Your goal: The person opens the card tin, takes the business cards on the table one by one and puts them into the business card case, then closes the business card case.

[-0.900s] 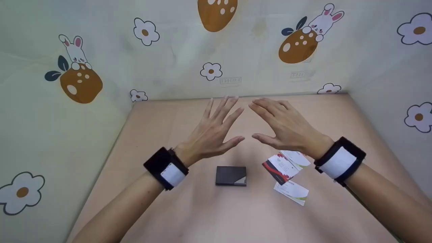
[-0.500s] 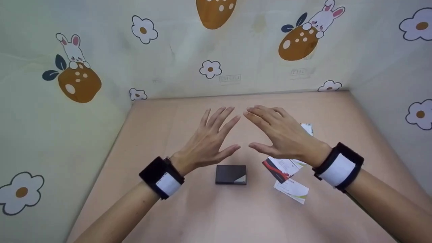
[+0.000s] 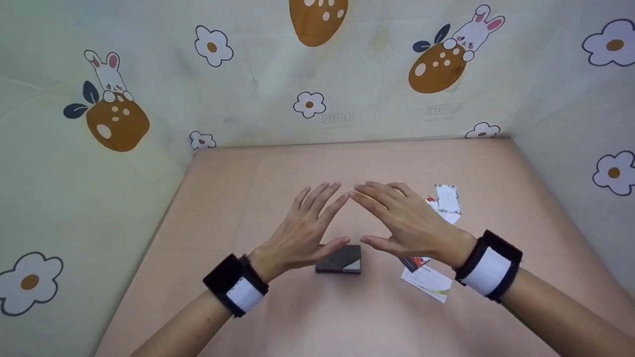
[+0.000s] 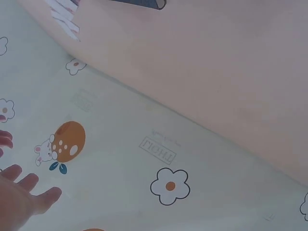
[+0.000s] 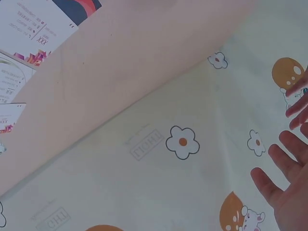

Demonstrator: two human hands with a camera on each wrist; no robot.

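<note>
My left hand [image 3: 300, 235] hovers over the middle of the table with fingers stretched out, holding nothing. Opposite it, my right hand [image 3: 412, 228] is also spread and holds nothing; the index fingertips come close together. Below the left thumb lies a dark card case [image 3: 337, 263] with a silver corner, its far left part covered by that thumb. Several business cards are spread under and beside the right hand: a white one with a green edge [image 3: 427, 283], a red-and-black one [image 3: 414, 263] partly hidden by the hand, and a floral-bordered one [image 3: 448, 199].
The pinkish table [image 3: 248, 198] is enclosed by pale cloth walls [image 3: 258, 74] with rabbit and flower prints at the back and both sides. Each wrist wears a black strap [image 3: 488, 265] with a white patch.
Both hands have come down the head view, toward the wearer, and their index fingertips are nearer each other. The left thumb now overlaps the case, and the floral card has come into sight.
</note>
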